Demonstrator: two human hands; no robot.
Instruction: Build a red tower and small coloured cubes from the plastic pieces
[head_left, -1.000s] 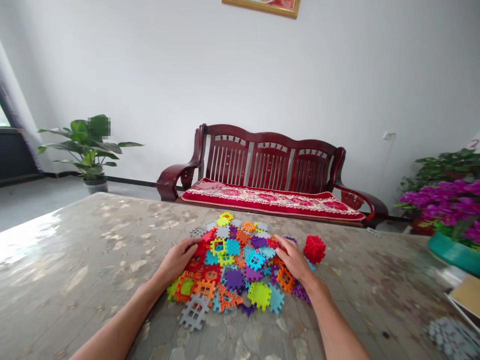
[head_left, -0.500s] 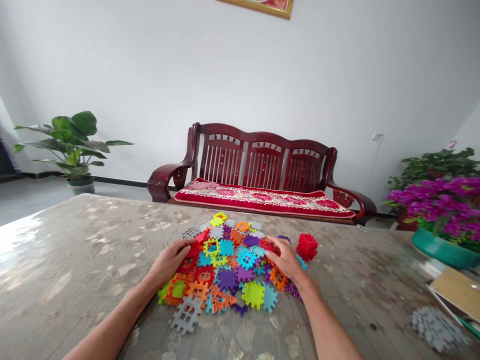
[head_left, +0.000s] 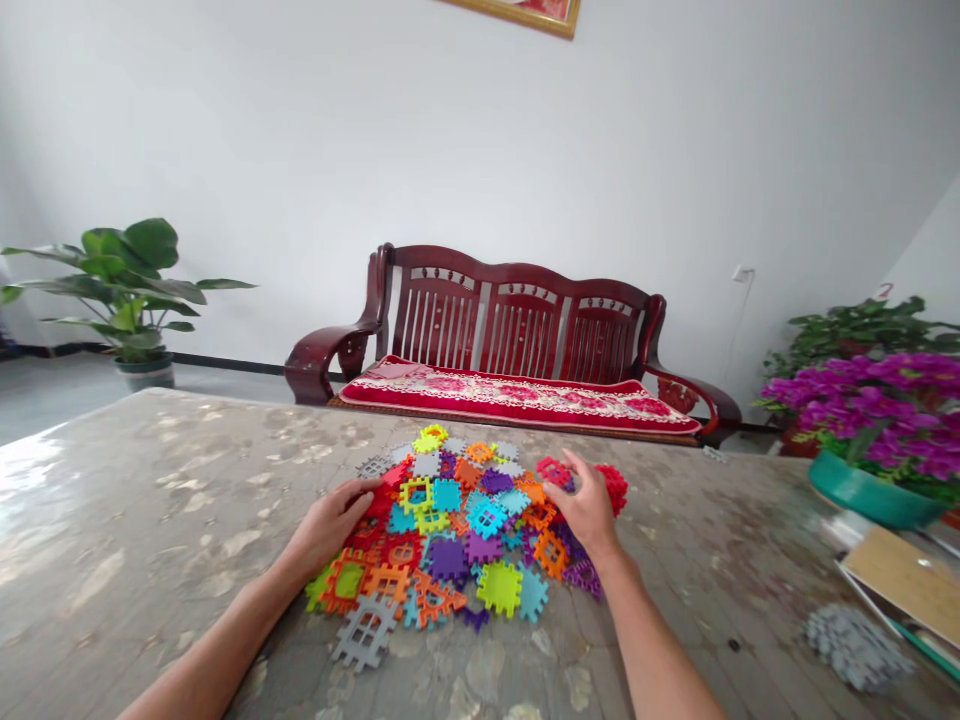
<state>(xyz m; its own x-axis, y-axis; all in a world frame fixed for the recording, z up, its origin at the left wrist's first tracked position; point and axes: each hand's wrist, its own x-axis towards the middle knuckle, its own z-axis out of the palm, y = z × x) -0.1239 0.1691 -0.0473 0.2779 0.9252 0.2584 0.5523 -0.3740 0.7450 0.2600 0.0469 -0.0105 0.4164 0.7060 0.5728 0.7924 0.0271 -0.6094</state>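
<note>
The left hand (head_left: pixel 330 525) lies flat, fingers released, on the left edge of the tile pile (head_left: pixel 457 530) mid-bench (head_left: pixel 150 500). The right hand (head_left: pixel 589 508) pinches a red tile (head_left: pixel 553 470) at the pile's right edge.

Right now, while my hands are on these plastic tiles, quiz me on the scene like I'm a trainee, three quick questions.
1. True or false: the left hand rests on the right edge of the tile pile.
2. The right hand pinches a single tile. What colour is it: A grey, B red, C green?
3. Fill in: the grey cluster lies apart from the pile, on the person's ____ side.

Key: 1 false, it is on the left edge; 2 B; 3 right.
</note>
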